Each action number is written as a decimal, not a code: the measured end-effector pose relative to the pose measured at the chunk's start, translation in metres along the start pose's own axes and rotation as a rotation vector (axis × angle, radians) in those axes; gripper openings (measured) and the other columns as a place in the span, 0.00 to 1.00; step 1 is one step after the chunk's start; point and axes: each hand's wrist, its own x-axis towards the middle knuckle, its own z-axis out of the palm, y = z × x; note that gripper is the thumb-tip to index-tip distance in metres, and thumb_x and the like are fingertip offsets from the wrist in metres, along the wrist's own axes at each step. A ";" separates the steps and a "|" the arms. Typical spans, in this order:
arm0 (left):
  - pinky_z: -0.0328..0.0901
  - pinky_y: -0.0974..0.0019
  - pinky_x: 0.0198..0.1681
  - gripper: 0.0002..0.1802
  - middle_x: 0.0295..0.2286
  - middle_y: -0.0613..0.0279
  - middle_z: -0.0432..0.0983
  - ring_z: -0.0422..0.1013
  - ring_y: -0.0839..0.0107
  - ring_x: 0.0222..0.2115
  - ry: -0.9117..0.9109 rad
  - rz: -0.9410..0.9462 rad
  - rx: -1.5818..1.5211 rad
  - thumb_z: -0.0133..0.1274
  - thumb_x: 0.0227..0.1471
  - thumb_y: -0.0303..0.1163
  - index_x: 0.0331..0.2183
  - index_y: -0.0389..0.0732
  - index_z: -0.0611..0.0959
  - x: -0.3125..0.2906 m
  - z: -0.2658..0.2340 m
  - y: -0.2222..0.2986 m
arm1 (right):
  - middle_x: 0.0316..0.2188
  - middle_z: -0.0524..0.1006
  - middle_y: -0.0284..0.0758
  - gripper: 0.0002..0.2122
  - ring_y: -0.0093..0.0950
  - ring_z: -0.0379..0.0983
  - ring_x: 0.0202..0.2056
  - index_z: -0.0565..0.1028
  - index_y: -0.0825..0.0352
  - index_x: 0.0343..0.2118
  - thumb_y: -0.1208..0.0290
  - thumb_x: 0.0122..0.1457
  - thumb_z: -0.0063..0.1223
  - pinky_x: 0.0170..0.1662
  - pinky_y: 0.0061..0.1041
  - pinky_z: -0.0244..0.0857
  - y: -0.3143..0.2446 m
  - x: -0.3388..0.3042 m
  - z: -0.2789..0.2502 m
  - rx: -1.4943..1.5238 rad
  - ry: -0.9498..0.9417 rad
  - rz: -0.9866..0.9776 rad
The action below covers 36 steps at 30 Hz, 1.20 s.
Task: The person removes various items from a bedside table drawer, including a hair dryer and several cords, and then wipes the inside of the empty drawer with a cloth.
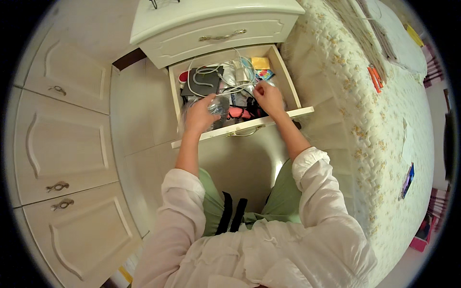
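We reach both forearms (pixel 293 134) forward. Our left hand (pixel 200 114) spreads loosely, while our right hand (pixel 270 99) curls more tightly inward.

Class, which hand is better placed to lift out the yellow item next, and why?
Probably the right hand: it is nearer the yellow item in the back right of the drawer; the left hand is farther off, by clear plastic.

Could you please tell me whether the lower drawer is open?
Open: the lower drawer juts out beneath the upper drawer, showing a yellow packet inside.
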 end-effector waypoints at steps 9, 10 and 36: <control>0.66 0.65 0.40 0.27 0.35 0.52 0.77 0.74 0.63 0.35 0.119 -0.167 -0.556 0.57 0.40 0.31 0.45 0.33 0.74 0.011 0.013 -0.055 | 0.35 0.76 0.44 0.24 0.38 0.74 0.37 0.69 0.67 0.47 0.65 0.45 0.60 0.41 0.30 0.67 -0.070 0.029 0.078 -0.045 -0.275 -0.056; 0.66 0.64 0.41 0.26 0.34 0.51 0.77 0.74 0.62 0.36 0.190 -0.186 -0.468 0.56 0.42 0.30 0.45 0.33 0.74 0.011 0.011 -0.056 | 0.35 0.76 0.45 0.29 0.40 0.74 0.37 0.68 0.66 0.48 0.63 0.41 0.63 0.41 0.31 0.67 -0.076 0.032 0.089 -0.002 -0.255 0.021; 0.60 0.62 0.50 0.41 0.52 0.49 0.62 0.63 0.57 0.50 0.512 -0.081 -0.592 0.46 0.39 0.11 0.57 0.44 0.59 0.038 0.013 -0.035 | 0.20 0.75 0.37 0.10 0.28 0.72 0.24 0.74 0.66 0.34 0.74 0.46 0.56 0.31 0.26 0.65 -0.054 -0.015 0.023 0.258 -0.202 -0.069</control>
